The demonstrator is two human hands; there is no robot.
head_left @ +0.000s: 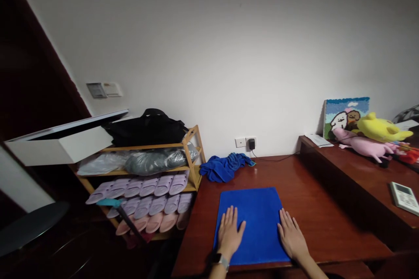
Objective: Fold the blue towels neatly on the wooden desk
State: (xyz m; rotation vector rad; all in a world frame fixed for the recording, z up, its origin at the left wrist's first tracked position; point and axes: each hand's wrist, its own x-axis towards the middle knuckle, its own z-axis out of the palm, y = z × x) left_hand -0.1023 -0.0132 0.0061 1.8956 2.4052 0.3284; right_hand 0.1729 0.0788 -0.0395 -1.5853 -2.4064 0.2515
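Observation:
A blue cloth (258, 222) lies spread flat as a near-rectangle on the reddish-brown wooden table (314, 209). My left hand (230, 233) rests on its left side, fingers stretched out and thumb apart, with a watch on the wrist. Along the right edge of the cloth lies my right hand (292, 235), also flat, palm down, partly over the cloth and partly over the wood. Neither hand grips anything. Behind the spread cloth, a crumpled heap of blue cloths (225, 167) sits at the table's back left corner.
A shoe rack (193, 157) with several slippers, a black bag (150, 128) and an open white box (62, 144) stands left. On the raised surface at right are plush toys (366, 146), a picture (347, 115) and a remote control (405, 197). A plugged-in charger (252, 144) trails a cable.

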